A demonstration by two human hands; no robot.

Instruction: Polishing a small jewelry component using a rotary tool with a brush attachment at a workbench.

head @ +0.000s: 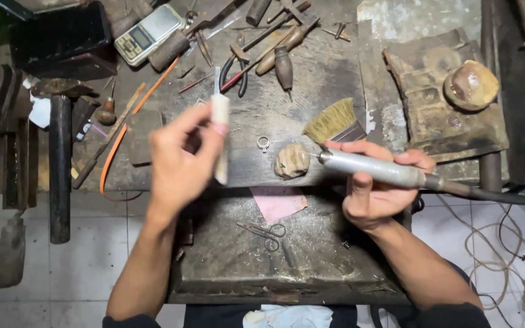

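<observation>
— Fingers of the right hand [377, 200] were wrapped round the grey rotary handpiece [375, 169], grip pressed together on its barrel, thumb underneath. What about its tip?

— Tip pointed left, just beside the tan lump [291, 161] lying on the table [329, 73]. I could not tell whether the two touched. A dark hose [493, 194] ran off the back of the handpiece toward the right edge.

— And the other side?

— Left hand [180, 164] was raised above the table, its grip pinching a pale stick [220, 136] upright between thumb and fingertips. The stick was blurred, so I could not make out its surface.

— What lay between the two hands?

— One small ring [263, 144] on the dark table, near the lump and apart from both hands. Just behind the right hand lay a flat brush [333, 123] with straw-coloured bristles, fanned toward the left.

— Further out?

— Below the hands, a lower tray [238, 255] dusted with grey filings held a small pair of scissors [265, 234] and a pink scrap of paper [279, 201]. At the far edge of the table lay a pocket scale [147, 33], pliers [241, 61] and wooden-handled gravers [282, 54]. A hammer [59, 152] hung down on the left side, and a rounded wooden block [471, 85] sat on a worn slab at the right.
</observation>
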